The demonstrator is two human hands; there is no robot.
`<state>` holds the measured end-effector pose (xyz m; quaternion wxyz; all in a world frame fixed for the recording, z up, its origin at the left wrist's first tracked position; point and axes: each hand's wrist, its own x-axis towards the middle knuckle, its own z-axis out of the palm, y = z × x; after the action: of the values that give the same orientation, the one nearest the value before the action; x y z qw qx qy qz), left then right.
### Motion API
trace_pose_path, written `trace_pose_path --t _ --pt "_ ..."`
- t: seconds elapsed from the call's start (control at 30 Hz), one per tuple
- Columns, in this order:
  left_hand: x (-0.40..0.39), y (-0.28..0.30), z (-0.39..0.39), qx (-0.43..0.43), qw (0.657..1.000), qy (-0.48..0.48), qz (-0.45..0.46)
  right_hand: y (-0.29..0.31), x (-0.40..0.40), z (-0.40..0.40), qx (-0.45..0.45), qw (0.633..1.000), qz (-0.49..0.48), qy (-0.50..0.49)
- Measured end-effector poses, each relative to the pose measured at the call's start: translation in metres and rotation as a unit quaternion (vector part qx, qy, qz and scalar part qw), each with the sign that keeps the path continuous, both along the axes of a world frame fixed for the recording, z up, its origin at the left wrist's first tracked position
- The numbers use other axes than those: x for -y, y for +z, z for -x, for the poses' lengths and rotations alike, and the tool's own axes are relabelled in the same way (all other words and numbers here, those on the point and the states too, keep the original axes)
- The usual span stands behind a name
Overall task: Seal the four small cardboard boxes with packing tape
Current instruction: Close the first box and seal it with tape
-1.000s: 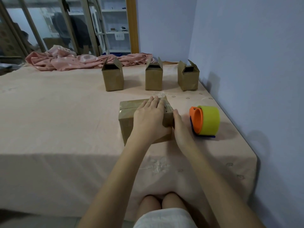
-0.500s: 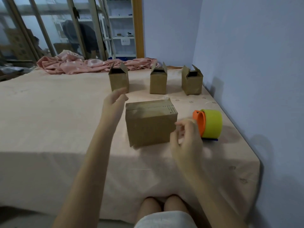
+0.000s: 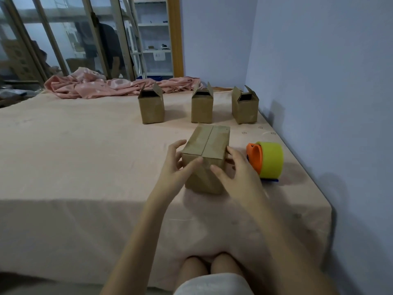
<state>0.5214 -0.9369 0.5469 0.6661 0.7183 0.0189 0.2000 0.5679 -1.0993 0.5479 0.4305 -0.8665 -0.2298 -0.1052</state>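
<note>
Head view, step in hand: near box (image 3: 205, 158) looks sealed along its top seam; both hands are on it, apparently turning or setting it aside. One of four dealt with, by my reckoning.
Head view, left hand (image 3: 176, 167): fingers spread and lightly curved against the box's left side, thumb on the front face near the top edge. A light steadying hold, not a tight clasp.
Head view, right hand (image 3: 236, 167): fingers spread wide, tips against the box's right side, thumb near the front face. Holds the box between itself and the left hand; nothing else in it.
Head view, near box look: plain brown cardboard, flaps down, centre seam running front to back. A faint sheen along the seam suggests tape; too dim to be sure. Stands flat on the surface (image 3: 85, 167), just left of the tape dispenser.
Head view, tape dispenser (image 3: 265, 159): yellow roll, orange core, blue part under it. Lies on the surface just right of the right hand, untouched.
Head view, open boxes: left open box (image 3: 151, 107), middle open box (image 3: 202, 106), right open box (image 3: 244, 107) in a row behind, well apart from each other, flaps standing up, none taped.
Head view, next move: likely shift the sealed box clear, pull one open box near, fold its flaps flat, then take up the dispenser with the right hand.
Head view, behind: pink cloth (image 3: 102, 86) bunched at the far edge.
</note>
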Motion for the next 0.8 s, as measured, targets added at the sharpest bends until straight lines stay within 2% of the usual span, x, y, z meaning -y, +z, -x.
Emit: trace_pose_path --t 0.1,0.17,0.27,0.33,0.4,0.5,0.57,0.7,0.8 --pt "0.018 -0.003 -0.003 0.022 0.997 0.01 -0.073 0.011 0.021 -0.005 0.007 0.999 0.031 0.016" --pt "0.031 -0.005 -0.008 0.023 0.994 0.018 -0.105 0.017 0.031 -0.004 0.056 0.997 0.043 -0.009" --pt "0.045 -0.007 -0.018 0.014 0.99 0.047 -0.132 0.017 0.044 0.002 0.186 0.976 0.021 -0.108" --pt "0.051 -0.007 -0.023 0.012 0.988 0.061 -0.139 0.009 0.053 0.004 0.231 0.952 -0.003 -0.202" --pt "0.053 -0.007 -0.027 0.01 0.988 0.062 -0.137 -0.003 0.063 0.0 0.196 0.952 -0.027 -0.235" --pt "0.051 -0.007 -0.03 0.01 0.987 0.056 -0.147 -0.027 0.077 -0.015 0.016 0.985 -0.066 -0.157" --pt "0.049 -0.007 -0.029 0.016 0.987 0.054 -0.148 -0.042 0.084 -0.022 -0.069 0.992 -0.022 -0.108" --pt "0.05 -0.008 -0.031 0.012 0.991 0.049 -0.121 -0.043 0.087 -0.028 -0.042 0.992 -0.015 -0.117" --pt "0.05 -0.011 -0.029 -0.013 0.994 0.047 -0.102 -0.029 0.087 -0.029 0.051 0.991 -0.013 -0.119"
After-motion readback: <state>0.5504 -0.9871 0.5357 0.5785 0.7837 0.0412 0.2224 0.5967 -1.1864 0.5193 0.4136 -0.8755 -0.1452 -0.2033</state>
